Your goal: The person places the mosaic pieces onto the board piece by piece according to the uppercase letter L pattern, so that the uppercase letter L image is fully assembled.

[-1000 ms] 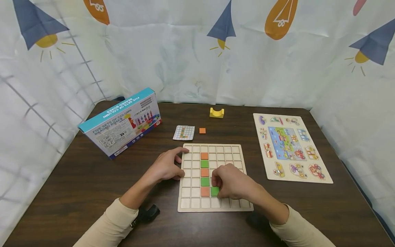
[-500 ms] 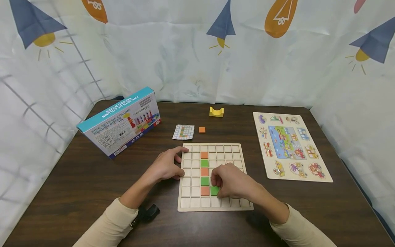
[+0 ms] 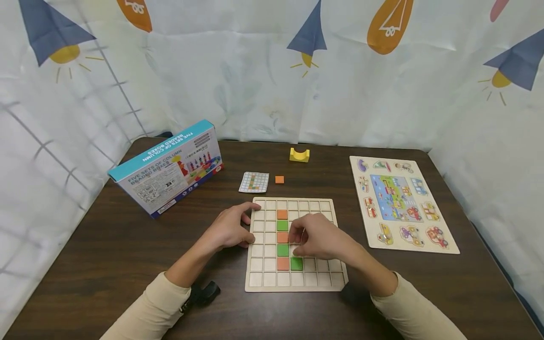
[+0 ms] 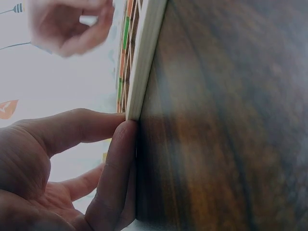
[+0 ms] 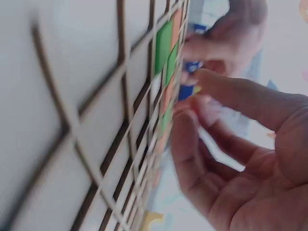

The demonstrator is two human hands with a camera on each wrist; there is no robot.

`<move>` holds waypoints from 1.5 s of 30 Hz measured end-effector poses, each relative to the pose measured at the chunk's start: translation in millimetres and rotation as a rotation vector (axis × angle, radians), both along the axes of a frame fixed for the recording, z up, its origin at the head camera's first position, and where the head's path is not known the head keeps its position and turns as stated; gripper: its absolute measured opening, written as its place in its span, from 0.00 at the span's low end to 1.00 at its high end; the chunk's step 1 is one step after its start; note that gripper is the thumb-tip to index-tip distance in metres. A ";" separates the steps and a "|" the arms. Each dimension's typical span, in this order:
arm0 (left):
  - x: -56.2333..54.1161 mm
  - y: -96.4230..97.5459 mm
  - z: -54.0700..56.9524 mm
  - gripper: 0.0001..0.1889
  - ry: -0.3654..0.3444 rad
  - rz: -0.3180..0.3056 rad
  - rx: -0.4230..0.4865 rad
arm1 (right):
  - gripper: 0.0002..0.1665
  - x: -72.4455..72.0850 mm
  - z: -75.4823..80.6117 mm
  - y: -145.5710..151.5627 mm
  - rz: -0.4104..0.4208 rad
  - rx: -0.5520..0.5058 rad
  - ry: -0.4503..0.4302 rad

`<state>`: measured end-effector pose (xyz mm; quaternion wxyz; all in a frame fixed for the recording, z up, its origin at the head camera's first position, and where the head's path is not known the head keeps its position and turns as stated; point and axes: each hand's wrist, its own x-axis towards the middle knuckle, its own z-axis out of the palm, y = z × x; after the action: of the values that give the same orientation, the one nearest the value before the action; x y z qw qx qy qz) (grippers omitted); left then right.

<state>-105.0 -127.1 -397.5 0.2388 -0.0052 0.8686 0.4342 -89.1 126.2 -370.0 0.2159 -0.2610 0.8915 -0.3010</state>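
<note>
A pale wooden grid board (image 3: 264,279) lies flat on the table. One column holds orange and green tiles by turns, with a green tile (image 3: 296,264) seated to the right of its lowest orange tile (image 3: 283,264). My left hand (image 3: 229,228) holds the board's left edge, one fingertip on the upper left corner and the thumb lower down; the left wrist view shows fingertips against that edge. My right hand (image 3: 319,237) hovers over the board just above the green tile. Its fingers are loosely bent, fingertips close together, and no tile shows between them in the right wrist view.
Beyond the board are a printed pattern card (image 3: 253,182), a loose orange tile (image 3: 279,180) and a yellow curved block (image 3: 299,155). A cardboard box (image 3: 170,167) stands at the left. A wooden picture puzzle (image 3: 403,204) lies at the right. The table (image 3: 425,293) is dark wood.
My right hand has let go of the green tile and risen up and away from it, so the whole tile now shows. The left hand has stayed on the board's edge.
</note>
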 end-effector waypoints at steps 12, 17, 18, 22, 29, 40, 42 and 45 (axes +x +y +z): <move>1.5 1.1 -0.7 0.42 -0.007 0.005 0.001 | 0.10 -74.4 3.3 -2.7 -0.167 -0.089 0.072; 1.3 -0.6 0.7 0.42 0.002 0.013 0.013 | 0.14 -102.2 -1.9 -15.9 -0.230 -0.077 0.095; 1.2 -1.2 1.0 0.42 0.005 0.012 0.012 | 0.14 -107.2 -3.3 -18.8 -0.240 -0.075 0.097; 1.0 -2.1 1.7 0.42 0.004 0.011 0.013 | 0.17 -123.7 -9.4 -26.3 -0.260 -0.072 0.091; 1.6 0.2 0.2 0.42 0.006 0.007 0.013 | 0.18 -140.3 -16.4 -26.8 -0.294 -0.097 0.037; 2.2 1.0 1.1 0.42 -0.006 0.008 0.003 | 0.19 -150.1 -28.2 -28.8 -0.318 -0.133 -0.029; 2.3 1.0 1.3 0.42 -0.006 0.007 0.003 | 0.19 -151.3 -29.4 -30.6 -0.315 -0.114 -0.012; 2.2 1.1 0.9 0.42 -0.006 0.006 0.003 | 0.18 -152.1 -29.7 -33.5 -0.308 -0.069 0.022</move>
<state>-102.8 -126.0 -396.6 0.2401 -0.0086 0.8673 0.4360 -241.3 92.7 -399.7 0.1481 -0.1317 0.9125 -0.3578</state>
